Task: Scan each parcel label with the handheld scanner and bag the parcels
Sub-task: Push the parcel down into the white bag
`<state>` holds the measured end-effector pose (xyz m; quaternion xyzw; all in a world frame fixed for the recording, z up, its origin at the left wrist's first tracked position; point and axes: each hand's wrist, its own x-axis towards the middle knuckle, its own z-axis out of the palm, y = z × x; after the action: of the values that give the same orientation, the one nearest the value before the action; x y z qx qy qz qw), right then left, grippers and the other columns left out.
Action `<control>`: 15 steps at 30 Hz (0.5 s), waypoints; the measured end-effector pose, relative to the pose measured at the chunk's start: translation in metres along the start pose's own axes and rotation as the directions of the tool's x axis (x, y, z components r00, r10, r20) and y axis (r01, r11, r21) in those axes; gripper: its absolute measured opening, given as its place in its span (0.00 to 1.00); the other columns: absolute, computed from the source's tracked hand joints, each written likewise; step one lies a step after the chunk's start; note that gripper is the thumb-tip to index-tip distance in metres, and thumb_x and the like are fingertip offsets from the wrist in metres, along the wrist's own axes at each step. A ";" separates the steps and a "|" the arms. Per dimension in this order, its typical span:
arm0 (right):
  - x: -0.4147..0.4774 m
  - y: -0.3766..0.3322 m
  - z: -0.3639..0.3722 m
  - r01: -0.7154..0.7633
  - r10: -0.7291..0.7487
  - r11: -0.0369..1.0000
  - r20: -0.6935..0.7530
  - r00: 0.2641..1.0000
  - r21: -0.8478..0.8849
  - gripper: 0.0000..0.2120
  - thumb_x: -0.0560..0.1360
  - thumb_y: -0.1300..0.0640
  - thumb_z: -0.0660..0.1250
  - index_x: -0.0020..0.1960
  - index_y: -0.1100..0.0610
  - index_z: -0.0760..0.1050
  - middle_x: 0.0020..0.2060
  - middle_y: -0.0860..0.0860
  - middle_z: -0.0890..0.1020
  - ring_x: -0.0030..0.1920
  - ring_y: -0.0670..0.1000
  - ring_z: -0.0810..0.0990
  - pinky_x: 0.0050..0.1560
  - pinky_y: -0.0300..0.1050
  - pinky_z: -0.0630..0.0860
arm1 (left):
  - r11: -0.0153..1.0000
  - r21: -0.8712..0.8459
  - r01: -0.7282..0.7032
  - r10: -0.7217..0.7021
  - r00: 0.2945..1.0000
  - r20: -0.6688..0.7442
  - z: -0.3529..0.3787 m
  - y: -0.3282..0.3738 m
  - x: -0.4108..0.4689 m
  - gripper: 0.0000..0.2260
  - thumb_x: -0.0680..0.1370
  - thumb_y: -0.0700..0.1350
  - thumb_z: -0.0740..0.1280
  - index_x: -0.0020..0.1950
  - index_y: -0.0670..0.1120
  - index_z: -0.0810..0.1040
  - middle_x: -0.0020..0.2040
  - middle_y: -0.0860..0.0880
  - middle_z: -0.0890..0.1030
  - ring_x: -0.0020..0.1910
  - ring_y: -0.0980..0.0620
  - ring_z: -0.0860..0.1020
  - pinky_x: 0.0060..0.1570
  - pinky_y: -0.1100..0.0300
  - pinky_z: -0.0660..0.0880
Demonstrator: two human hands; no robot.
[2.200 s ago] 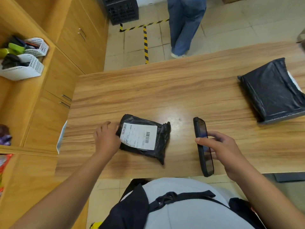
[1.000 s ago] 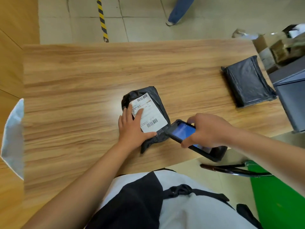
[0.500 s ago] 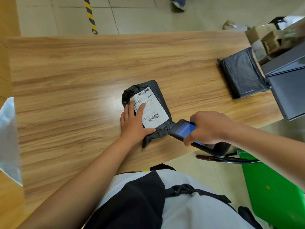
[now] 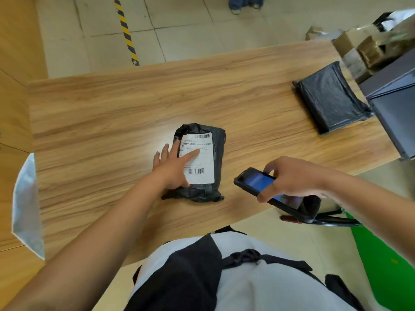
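There is just one camera, worn on the person's head. It looks forward and down, close over the long brown wooden table (image 4: 157, 97). The person's own grey and black top (image 4: 224, 277) fills the bottom edge. The pale tiled floor (image 4: 190, 23) shows at the top, beyond the table.

A long wooden bench (image 4: 116, 113) with streaked grain stands on a floor (image 4: 193, 25) of pale square tiles, where a yellow-and-black striped tape line (image 4: 125, 30) runs. Wooden cabinets (image 4: 13, 86) line the left side. Cardboard boxes (image 4: 359, 50) sit past the bench's far right end.
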<state>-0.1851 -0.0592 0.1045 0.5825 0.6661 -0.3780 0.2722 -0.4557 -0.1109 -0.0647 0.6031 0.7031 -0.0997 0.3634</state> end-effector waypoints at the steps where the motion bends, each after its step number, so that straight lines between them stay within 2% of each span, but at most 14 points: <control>1: 0.000 0.006 0.000 0.008 -0.008 0.992 0.000 1.000 0.123 0.30 0.55 0.40 0.81 0.52 0.51 0.80 0.39 0.56 0.87 0.29 0.53 0.85 0.31 0.47 0.82 | 0.997 0.075 0.000 -0.001 1.000 0.016 -0.007 0.000 0.000 0.45 0.74 0.43 0.70 0.76 0.72 0.45 0.80 0.50 0.33 0.79 0.42 0.35 0.75 0.41 0.37; 3: 0.002 0.018 0.003 0.021 -0.016 0.940 -0.018 1.000 0.339 0.26 0.61 0.46 0.83 0.54 0.50 0.77 0.42 0.58 0.87 0.27 0.52 0.84 0.27 0.43 0.79 | 0.987 0.161 0.000 0.001 1.000 -0.008 -0.016 0.004 -0.003 0.42 0.74 0.36 0.61 0.75 0.73 0.49 0.81 0.50 0.35 0.79 0.42 0.36 0.75 0.40 0.38; 4: 0.003 0.024 0.005 0.028 -0.014 0.905 -0.037 0.999 0.424 0.25 0.63 0.48 0.84 0.54 0.49 0.75 0.41 0.56 0.87 0.26 0.50 0.84 0.25 0.39 0.78 | 0.991 0.134 0.007 0.000 0.999 -0.046 -0.017 0.008 -0.006 0.41 0.73 0.36 0.60 0.75 0.72 0.51 0.81 0.50 0.38 0.79 0.43 0.39 0.75 0.41 0.40; 7: 0.006 0.040 0.020 0.060 0.002 0.783 -0.098 0.995 0.619 0.25 0.65 0.51 0.83 0.57 0.49 0.75 0.36 0.50 0.86 0.29 0.41 0.84 0.22 0.32 0.74 | 0.985 -0.156 0.076 -0.113 0.962 -0.249 -0.002 0.028 -0.019 0.33 0.74 0.50 0.68 0.76 0.65 0.59 0.81 0.47 0.50 0.78 0.44 0.50 0.74 0.44 0.50; 9: 0.010 0.048 0.030 0.088 0.011 0.695 -0.133 0.991 0.713 0.22 0.66 0.52 0.82 0.57 0.51 0.79 0.38 0.51 0.86 0.30 0.40 0.84 0.23 0.32 0.75 | 0.954 -0.234 0.187 -0.253 0.920 -0.299 0.018 0.046 -0.028 0.38 0.70 0.62 0.71 0.76 0.61 0.59 0.80 0.45 0.51 0.77 0.43 0.52 0.74 0.45 0.52; 11: 0.013 0.054 0.038 0.128 0.002 0.619 -0.164 0.986 0.775 0.18 0.67 0.52 0.82 0.53 0.49 0.81 0.40 0.53 0.86 0.29 0.42 0.83 0.22 0.35 0.75 | 0.930 -0.224 0.292 -0.350 0.890 -0.292 0.037 0.061 -0.034 0.45 0.66 0.68 0.72 0.77 0.59 0.55 0.79 0.44 0.48 0.77 0.41 0.51 0.74 0.44 0.50; 15: 0.022 0.061 0.042 0.160 -0.038 0.589 -0.170 0.985 0.792 0.27 0.66 0.50 0.82 0.61 0.51 0.79 0.48 0.56 0.83 0.33 0.43 0.85 0.24 0.34 0.74 | 0.895 -0.246 0.371 -0.435 0.848 -0.303 0.053 0.071 -0.036 0.48 0.65 0.68 0.73 0.78 0.60 0.52 0.79 0.42 0.47 0.77 0.40 0.51 0.74 0.44 0.49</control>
<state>-0.1326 -0.0791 0.0520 0.6289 0.4727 -0.6112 -0.0862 -0.3692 -0.1515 -0.0589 0.4145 0.8734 -0.0017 0.2559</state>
